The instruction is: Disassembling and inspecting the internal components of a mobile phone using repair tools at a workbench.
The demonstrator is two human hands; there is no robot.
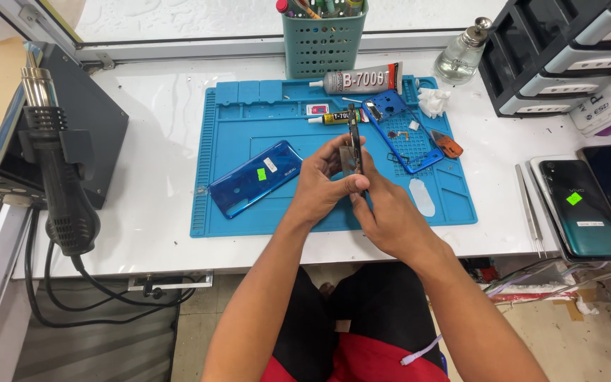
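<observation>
Two hands meet over the blue mat (249,219), but start at the far left: a heat gun (58,177) hangs in its holder at the table's edge, cable looping below. Moving right, a blue back cover (252,180) lies face down on the mat, green sticker showing. Now the centre: the left hand (319,187) is closed around a phone (354,145) held upright on edge above the mat, and the right hand (390,216) pinches its lower part from the other side. Behind them, a green basket (323,42), a grey glue tube (362,79) and a smaller tube (334,118). Right of the hands, a blue frame (419,164) lies on the mat, tweezers (528,209) and a dark green phone (581,209) further out.
</observation>
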